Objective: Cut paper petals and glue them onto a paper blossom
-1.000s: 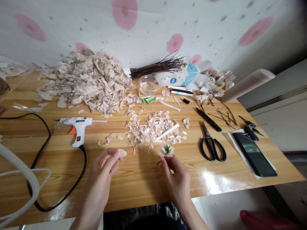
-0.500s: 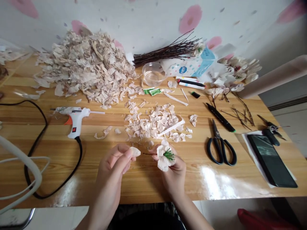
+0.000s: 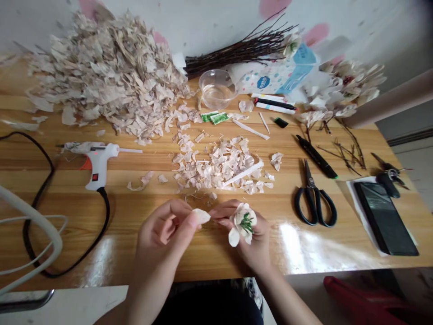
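Head view: L hand (image 3: 162, 230) closed in a pinch on a pale petal (image 3: 202, 216), thumb on top, petal tip pointing twd R hand (image 3: 252, 239). R hand half closed, gripping a white flower (image 3: 242, 223) w/ a green bristly centre (image 3: 247, 222); R fingers (image 3: 221, 212) curl up just beside the petal tip. Both hands held over the front part of the table (image 3: 216, 257), flower & petal btw them, roughly mid-table side to side.

Straight ahead: small loose pile of petals (image 3: 213, 164) w/ a white strip (image 3: 241, 174) lying on it. Behind & left, big heap of petals (image 3: 101, 76) against the wall. Back of table: bundle of dark twigs (image 3: 243, 52), clear bowl (image 3: 216, 89) w/ some liquid, printed box (image 3: 277, 74), green packets (image 3: 214, 118). Back right, more white flowers (image 3: 345, 85) on twig stems.

L side: white glue gun (image 3: 96, 162) w/ orange trigger, black cord (image 3: 77, 253) looping to the front, white hose (image 3: 30, 225) by the table edge. R side: black-handled scissors (image 3: 314, 203), black marker (image 3: 316, 155), small tool (image 3: 389, 176), dark flat slab (image 3: 385, 219) on white paper, can't tell what it is.
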A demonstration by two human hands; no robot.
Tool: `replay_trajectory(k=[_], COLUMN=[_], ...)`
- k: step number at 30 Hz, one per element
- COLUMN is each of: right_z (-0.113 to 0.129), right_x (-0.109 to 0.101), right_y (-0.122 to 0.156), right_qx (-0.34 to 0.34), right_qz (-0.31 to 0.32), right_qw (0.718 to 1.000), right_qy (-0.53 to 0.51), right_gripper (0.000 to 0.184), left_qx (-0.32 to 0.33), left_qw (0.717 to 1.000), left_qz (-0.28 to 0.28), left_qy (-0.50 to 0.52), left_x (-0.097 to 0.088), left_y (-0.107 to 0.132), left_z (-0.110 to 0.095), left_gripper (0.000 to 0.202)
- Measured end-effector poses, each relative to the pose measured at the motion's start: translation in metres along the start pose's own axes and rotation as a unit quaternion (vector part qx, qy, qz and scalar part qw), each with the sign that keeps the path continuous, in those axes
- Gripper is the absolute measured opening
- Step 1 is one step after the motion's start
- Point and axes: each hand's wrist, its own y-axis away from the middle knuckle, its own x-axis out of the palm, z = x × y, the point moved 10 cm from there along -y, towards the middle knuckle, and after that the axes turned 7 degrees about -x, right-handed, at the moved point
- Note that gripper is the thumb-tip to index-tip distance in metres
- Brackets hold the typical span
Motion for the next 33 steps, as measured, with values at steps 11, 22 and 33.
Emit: replay_trajectory(k=[11, 22, 33], right_z=[-0.003, -0.002, 0.002], right_x=[0.004, 0.005, 0.003], right_y=[0.001, 0.005, 0.005], right_qx=[0.029, -0.005, -0.022], right_qz=[0.011, 0.032, 0.023], right_qw=[1.0, 0.998, 0.995], right_qy=[0.004, 0.053, 0.091], right_gripper=[0.018, 0.014, 0.023], left_qx=[0.007, -0.047, -0.067], left_qw=[0.999, 0.997, 0.995], left_qz=[0.018, 0.054, 0.068], left_qy=[-0.026, 0.013, -0.005], left_x=[0.026, 0.033, 0.028], left_y=[0.002, -0.002, 0.0], left_z=[-0.011, -0.004, 0.007], left_gripper=[0.022, 0.025, 0.028])
